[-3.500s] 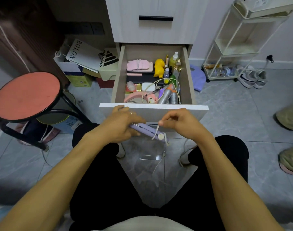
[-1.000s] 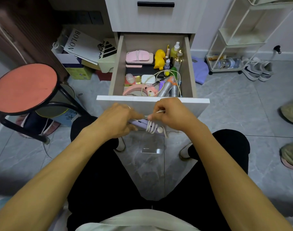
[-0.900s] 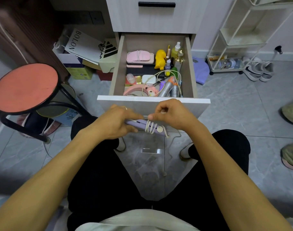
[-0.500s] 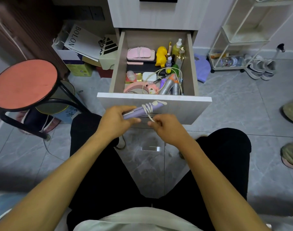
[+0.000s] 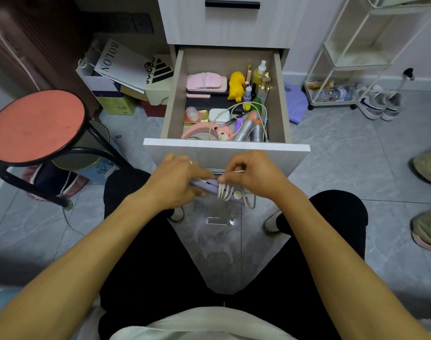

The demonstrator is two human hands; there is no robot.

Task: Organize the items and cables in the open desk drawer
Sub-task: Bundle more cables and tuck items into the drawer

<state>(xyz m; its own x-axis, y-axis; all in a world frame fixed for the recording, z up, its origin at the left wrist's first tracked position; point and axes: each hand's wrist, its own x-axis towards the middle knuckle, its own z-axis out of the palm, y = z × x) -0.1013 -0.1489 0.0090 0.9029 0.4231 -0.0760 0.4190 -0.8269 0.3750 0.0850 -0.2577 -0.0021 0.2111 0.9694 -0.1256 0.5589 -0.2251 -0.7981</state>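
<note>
the purple device [image 5: 210,188] sits just in front of the open drawer [image 5: 226,145], below its front panel and above the floor, held between the two hands. a white cable [image 5: 224,192] is wound around it in several loops near its right end, and a short loose end hangs off at about 4 o'clock from the loops. the left hand [image 5: 175,184] has its grip closed around the left part of the device, fingers curled over it. the right hand [image 5: 255,176] pinches a stretch of the cable between thumb and fingers, at about 1 o'clock from the loops.

at 12 o'clock from the hands, the drawer holds a pink case [image 5: 206,82] at the back left, a yellow toy [image 5: 236,86] beside it, small bottles [image 5: 258,74] in the back right corner, a white charger [image 5: 219,115] in the middle with another pale cable [image 5: 239,109] looped over it, a pink round thing [image 5: 199,130] at the front left, and two silver cans [image 5: 251,130] at the front right.

at 9 o'clock from the drawer stands a stool [image 5: 36,123] with a red round seat. at 10 o'clock, paper bags and boxes [image 5: 126,69] lean under the desk. at 2 o'clock is a white wire rack [image 5: 344,60], with sneakers [image 5: 378,104] on the floor next to it.
</note>
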